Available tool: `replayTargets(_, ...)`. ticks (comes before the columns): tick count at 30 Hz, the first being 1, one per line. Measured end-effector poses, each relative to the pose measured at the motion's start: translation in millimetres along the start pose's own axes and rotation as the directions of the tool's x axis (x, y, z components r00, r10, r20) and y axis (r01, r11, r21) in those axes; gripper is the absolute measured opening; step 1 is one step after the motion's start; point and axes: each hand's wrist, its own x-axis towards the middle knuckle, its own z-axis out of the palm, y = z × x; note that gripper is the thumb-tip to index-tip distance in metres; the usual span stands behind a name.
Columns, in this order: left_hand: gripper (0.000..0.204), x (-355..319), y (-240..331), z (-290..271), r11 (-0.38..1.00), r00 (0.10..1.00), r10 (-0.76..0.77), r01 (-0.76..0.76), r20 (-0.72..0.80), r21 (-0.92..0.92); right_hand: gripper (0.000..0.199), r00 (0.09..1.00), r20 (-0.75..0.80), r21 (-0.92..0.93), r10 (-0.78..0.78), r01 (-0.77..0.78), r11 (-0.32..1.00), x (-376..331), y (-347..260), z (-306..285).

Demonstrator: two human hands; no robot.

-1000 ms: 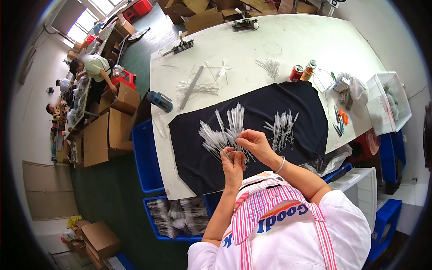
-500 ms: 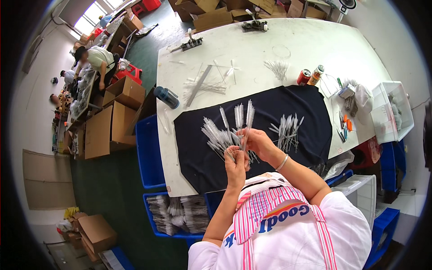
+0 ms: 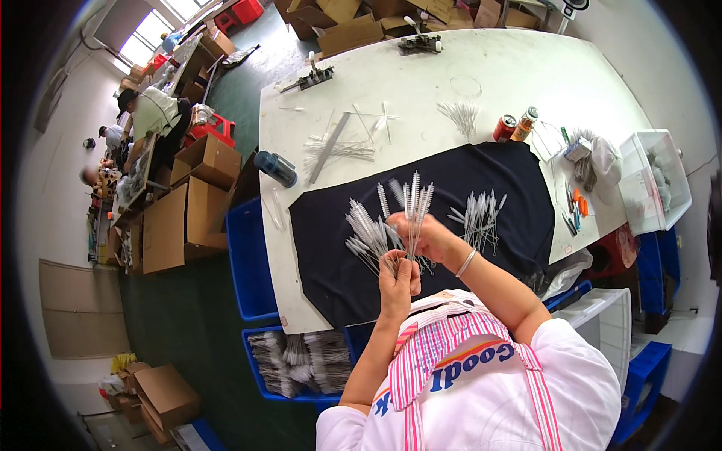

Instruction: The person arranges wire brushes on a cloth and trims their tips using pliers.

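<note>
Over the worktop's near edge, the left hand (image 3: pixel 398 276) pinches the stems of a fan of thin white bristle brushes (image 3: pixel 410 207) that the right hand (image 3: pixel 427 237) also grips, above the black cloth (image 3: pixel 331 248) where more white brushes (image 3: pixel 478 218) lie.

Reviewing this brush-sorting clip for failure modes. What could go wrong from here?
1. The right hand grips several thin white brushes fanned upright by their wire stems; one could slip out as the left hand works at the stems.
2. Dropped ones may mix with the loose piles on the black cloth.
3. Near the table edge, a brush could fall into the blue bin below.
</note>
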Motion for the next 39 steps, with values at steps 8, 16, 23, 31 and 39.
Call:
replayTargets(8,0.027,0.4,6.4,2.0,0.994,0.996,-0.079,0.081,0.037,-0.068,0.018,0.857,-0.445,0.325,-0.258,0.423,0.846,21.2,-11.5,0.7)
replayTargets(16,0.018,5.9,-5.8,-3.2,0.989,0.995,0.084,-0.076,-0.057,0.124,0.016,0.953,-0.139,-0.191,-0.268,0.239,0.952,-22.7,-7.9,25.5)
replayTargets(23,0.013,6.9,-9.3,-3.0,0.999,0.993,0.02,-0.015,-0.113,0.042,0.013,0.942,-0.12,-0.295,-0.313,0.268,0.917,-24.2,-3.0,31.0)
replayTargets(31,0.01,3.8,-11.2,-1.9,0.996,0.994,-0.041,0.032,-0.104,-0.085,0.017,0.931,-0.105,-0.466,-0.348,0.263,0.845,-19.7,9.6,20.2)
replayTargets(39,0.007,5.4,-12.2,-0.3,0.999,0.96,-0.008,-0.004,-0.281,-0.044,0.02,0.821,-0.092,-0.712,-0.564,0.342,0.613,-17.2,22.4,19.3)
